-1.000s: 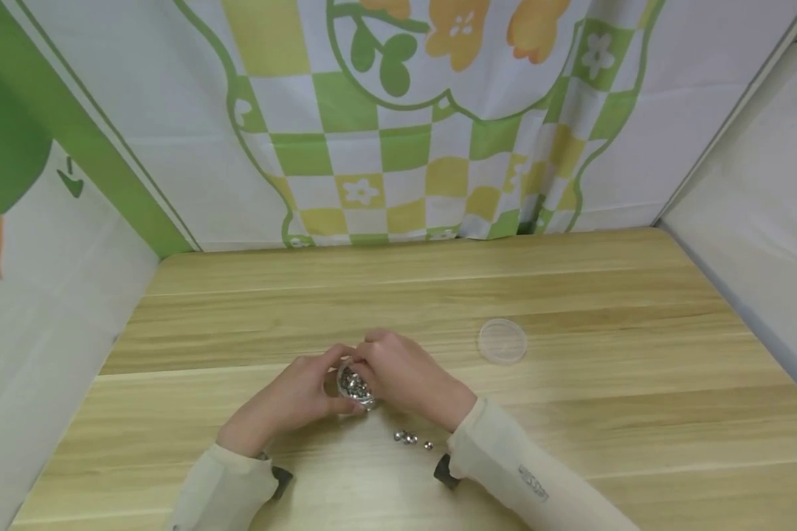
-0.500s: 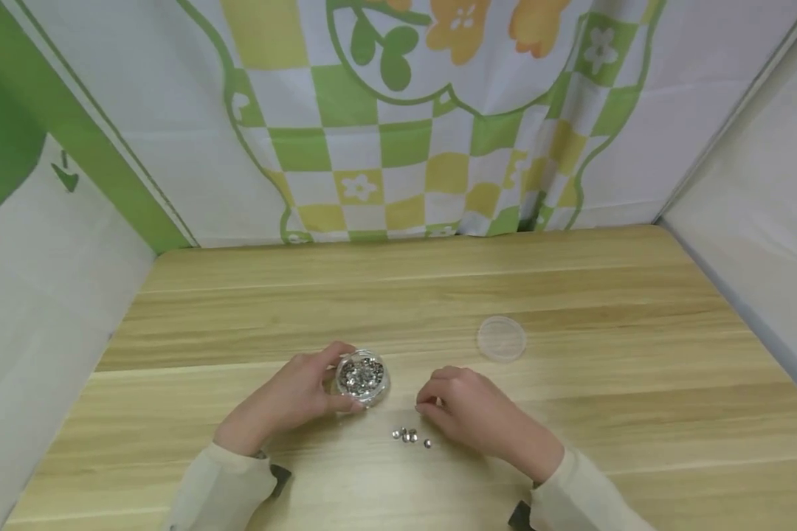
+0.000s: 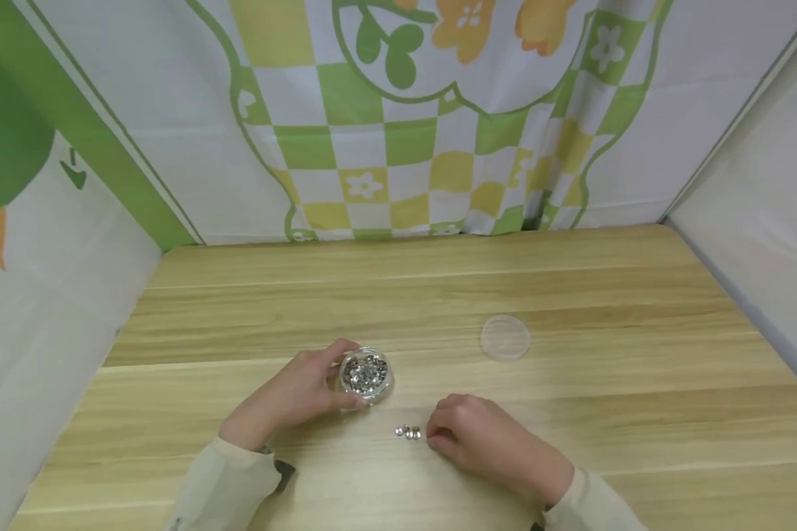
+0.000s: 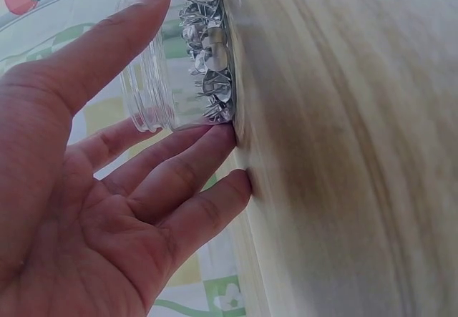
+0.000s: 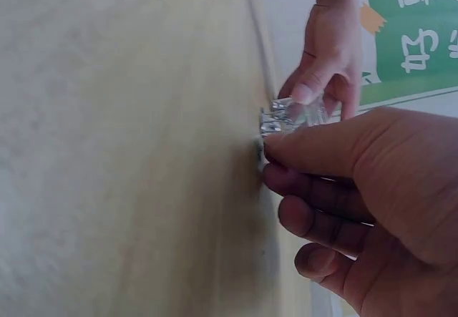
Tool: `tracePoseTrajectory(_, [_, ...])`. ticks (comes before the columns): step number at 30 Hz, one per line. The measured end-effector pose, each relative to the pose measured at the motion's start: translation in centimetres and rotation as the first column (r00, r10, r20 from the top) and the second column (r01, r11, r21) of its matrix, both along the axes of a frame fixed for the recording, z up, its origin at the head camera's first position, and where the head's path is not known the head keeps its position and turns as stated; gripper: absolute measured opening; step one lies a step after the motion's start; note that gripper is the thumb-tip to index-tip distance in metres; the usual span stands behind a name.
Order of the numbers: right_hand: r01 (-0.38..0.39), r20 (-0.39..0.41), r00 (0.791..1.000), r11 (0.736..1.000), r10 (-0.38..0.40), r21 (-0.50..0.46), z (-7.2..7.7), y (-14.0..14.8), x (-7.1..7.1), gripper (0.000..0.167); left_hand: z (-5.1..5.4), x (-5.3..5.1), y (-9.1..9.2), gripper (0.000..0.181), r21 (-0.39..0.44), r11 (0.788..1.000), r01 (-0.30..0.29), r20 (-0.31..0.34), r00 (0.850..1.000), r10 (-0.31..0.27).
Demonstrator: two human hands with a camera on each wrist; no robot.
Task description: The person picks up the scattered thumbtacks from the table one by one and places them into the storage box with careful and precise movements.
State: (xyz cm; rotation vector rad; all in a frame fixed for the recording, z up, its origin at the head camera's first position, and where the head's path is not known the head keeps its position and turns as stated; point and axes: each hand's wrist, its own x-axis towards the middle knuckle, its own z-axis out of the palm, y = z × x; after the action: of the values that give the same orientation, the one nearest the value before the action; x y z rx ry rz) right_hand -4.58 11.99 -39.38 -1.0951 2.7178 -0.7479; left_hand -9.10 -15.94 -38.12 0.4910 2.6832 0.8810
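A clear round jar (image 3: 365,375) of silver thumbtacks (image 4: 209,59) stands upright on the wooden table. My left hand (image 3: 302,394) grips it from the left, thumb on the near side and fingers round the far side. Right of the jar, closer to me, several loose thumbtacks (image 3: 409,433) lie in a small cluster. My right hand (image 3: 481,439) is low at the right end of this cluster. Its thumb and index finger pinch together at the tabletop on what seems to be a thumbtack, mostly hidden by the fingertips; the other fingers curl (image 5: 315,224).
A clear round lid (image 3: 505,338) lies flat on the table (image 3: 637,354), behind and to the right of the jar. A patterned cloth (image 3: 405,162) hangs along the back edge, and white cloth walls (image 3: 757,184) close both sides.
My right hand has left the jar's mouth, moved right and toward me, and come down by the loose thumbtacks, covering the rightmost one. The left hand keeps its grip on the jar.
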Motion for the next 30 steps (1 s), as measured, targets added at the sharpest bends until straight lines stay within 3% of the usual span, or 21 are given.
tracePoseTrajectory(6, [0.011, 0.006, 1.000, 1.000, -0.011, 0.024, -0.1, -0.1, -0.1, 0.005, -0.1, -0.1, 0.0, 0.072, 0.013, 1.000, 0.005, 0.007, 1.000, -0.005])
tracePoseTrajectory(15, [0.042, 0.020, 0.999, 0.989, -0.040, -0.141, 3.0, -2.6, -2.9, 0.008, 0.0, -0.2, 0.0, 0.072, 0.001, 1.000, 0.005, 0.012, 1.000, -0.005])
tracePoseTrajectory(23, [0.004, -0.163, 0.987, 0.996, -0.019, -0.093, 2.9, -7.2, -5.4, 0.012, -0.3, -0.2, -0.2, 0.068, 0.005, 1.000, 0.029, -0.015, 0.999, -0.029])
tracePoseTrajectory(30, [0.012, -0.236, 0.971, 0.996, -0.032, -0.086, 2.1, -8.8, -6.2, 0.011, -0.2, -0.2, -0.3, 0.064, 0.024, 0.999, 0.033, -0.015, 0.999, -0.033])
